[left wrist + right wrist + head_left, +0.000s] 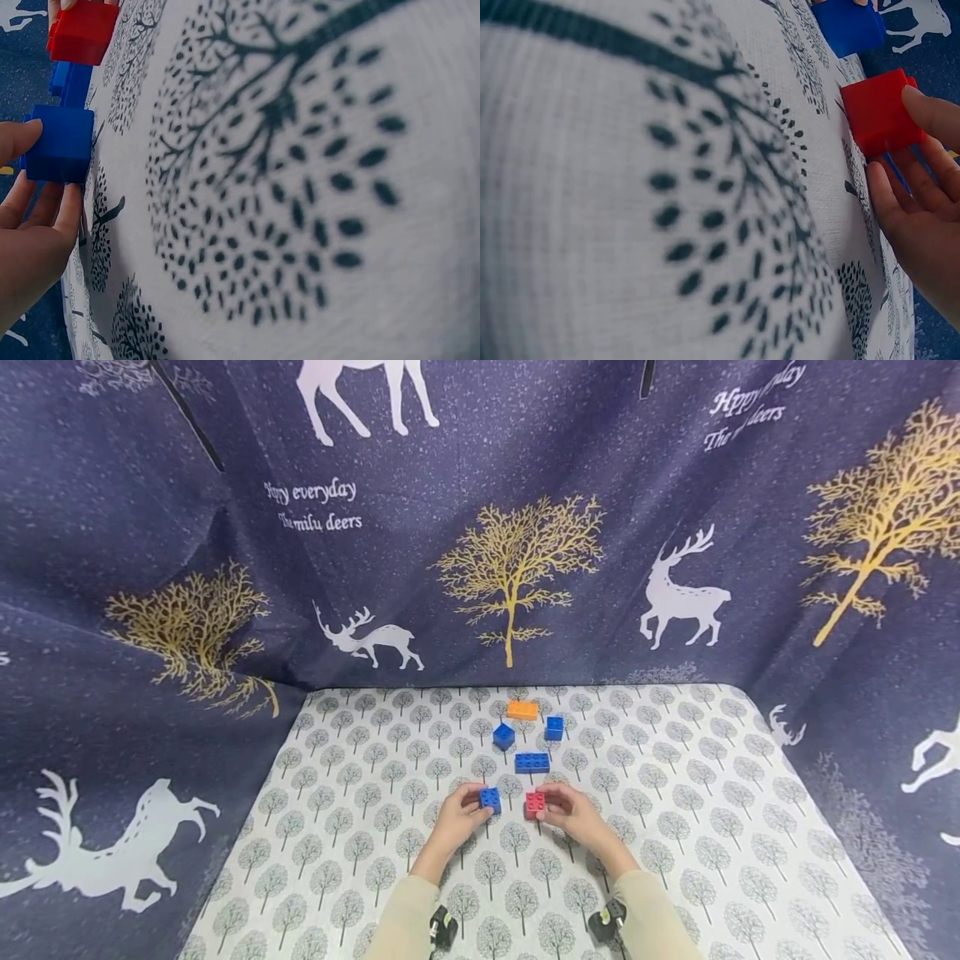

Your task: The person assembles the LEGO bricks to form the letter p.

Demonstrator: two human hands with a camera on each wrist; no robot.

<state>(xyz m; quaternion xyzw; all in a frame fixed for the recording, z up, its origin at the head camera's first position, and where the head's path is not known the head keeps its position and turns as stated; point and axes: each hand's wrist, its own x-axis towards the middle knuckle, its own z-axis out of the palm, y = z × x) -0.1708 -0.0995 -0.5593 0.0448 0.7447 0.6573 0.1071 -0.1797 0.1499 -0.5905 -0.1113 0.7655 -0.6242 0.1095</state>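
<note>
Your left hand (459,817) pinches the blue cube (491,798) and your right hand (577,817) the red cube (534,802) at blue's three o'clock, so hold both lightly, squarely and level.

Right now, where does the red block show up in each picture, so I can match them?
Head: the red block is below centre and a little right, held by the right hand.
Left wrist: in the top left corner area, near the upper edge.
Right wrist: toward the right edge, above mid-height.
Shared landmark: the blue block held by the left hand shows in all three.
</note>
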